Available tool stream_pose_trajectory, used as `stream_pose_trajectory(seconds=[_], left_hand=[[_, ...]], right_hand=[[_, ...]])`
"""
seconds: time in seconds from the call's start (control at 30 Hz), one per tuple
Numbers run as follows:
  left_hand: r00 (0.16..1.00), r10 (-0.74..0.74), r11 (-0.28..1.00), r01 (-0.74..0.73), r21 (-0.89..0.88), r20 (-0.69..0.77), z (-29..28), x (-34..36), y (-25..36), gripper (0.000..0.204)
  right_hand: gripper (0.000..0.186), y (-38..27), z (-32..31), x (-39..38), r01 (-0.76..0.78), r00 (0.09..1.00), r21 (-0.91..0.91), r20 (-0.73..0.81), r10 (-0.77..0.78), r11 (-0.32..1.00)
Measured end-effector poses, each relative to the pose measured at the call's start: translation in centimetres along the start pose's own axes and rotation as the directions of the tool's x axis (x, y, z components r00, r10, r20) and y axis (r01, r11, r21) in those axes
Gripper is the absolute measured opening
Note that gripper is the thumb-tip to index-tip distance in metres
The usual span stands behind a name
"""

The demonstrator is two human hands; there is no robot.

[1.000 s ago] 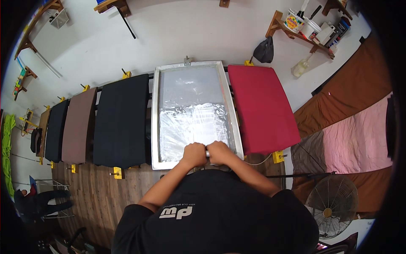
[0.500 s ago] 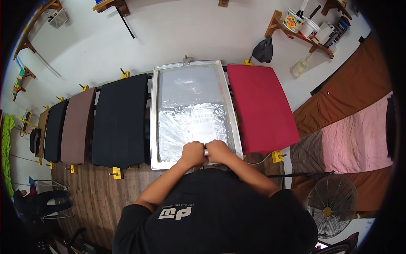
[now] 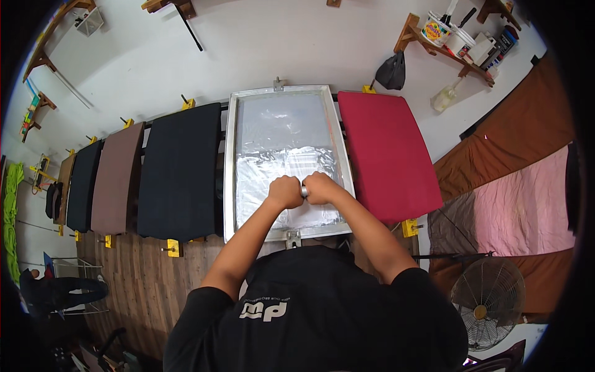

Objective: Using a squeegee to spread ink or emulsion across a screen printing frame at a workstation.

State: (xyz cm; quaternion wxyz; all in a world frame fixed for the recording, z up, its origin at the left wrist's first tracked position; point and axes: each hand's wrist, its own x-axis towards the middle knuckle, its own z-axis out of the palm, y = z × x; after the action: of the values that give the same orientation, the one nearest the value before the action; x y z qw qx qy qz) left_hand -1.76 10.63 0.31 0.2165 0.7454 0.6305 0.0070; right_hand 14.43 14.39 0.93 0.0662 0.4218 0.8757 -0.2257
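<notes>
A screen-printing frame (image 3: 230, 167) with a pale metal rim lies in front of me. Its mesh (image 3: 279, 118) is grey in the far half, and a shiny, wrinkled silvery layer (image 3: 257, 166) covers the near half. My left hand (image 3: 286, 192) and my right hand (image 3: 322, 188) are side by side over that layer, both fists closed round a silver bar handle (image 3: 304, 191). Only a short piece of the handle shows between the fists. Whatever is below it is hidden by my hands. Metal clamps grip the frame at its far and near edges.
Fabric-covered boards flank the frame: red (image 3: 390, 158) on the right, black (image 3: 180, 173) and mauve (image 3: 116, 177) on the left. Yellow brackets (image 3: 175, 248) jut from their ends. A fan (image 3: 486, 304) stands at lower right. Another person (image 3: 62, 291) is at far left.
Both fists, with the bar handle, have moved away from me, from the frame's near edge to farther up over the silvery layer. The near clamp now shows.
</notes>
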Motion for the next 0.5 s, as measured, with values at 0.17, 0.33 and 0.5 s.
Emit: stream_pose_trajectory(seconds=[0.17, 0.33, 0.5], left_hand=[[0.995, 0.072, 0.997, -0.072, -0.007, 0.065, 1.5, -5.4, 0.9, 0.026], [0.988, 0.043, 0.998, -0.036, -0.055, 0.147, 1.2, -7.2, 1.8, 0.025], [0.998, 0.0, 0.998, 0.004, -0.066, 0.067, -0.8, -3.3, 1.0, 0.029]], right_hand=[[0.021, -2.8, 2.8, -4.9, 0.027, 0.999, 0.048, 0.027, -0.028, 0.998], [0.023, -3.1, 3.1, -6.3, 0.05, 0.996, 0.056, 0.077, -0.054, 0.997], [0.02, -1.8, -0.4, -3.5, 0.026, 0.999, 0.051, 0.038, -0.028, 0.998]])
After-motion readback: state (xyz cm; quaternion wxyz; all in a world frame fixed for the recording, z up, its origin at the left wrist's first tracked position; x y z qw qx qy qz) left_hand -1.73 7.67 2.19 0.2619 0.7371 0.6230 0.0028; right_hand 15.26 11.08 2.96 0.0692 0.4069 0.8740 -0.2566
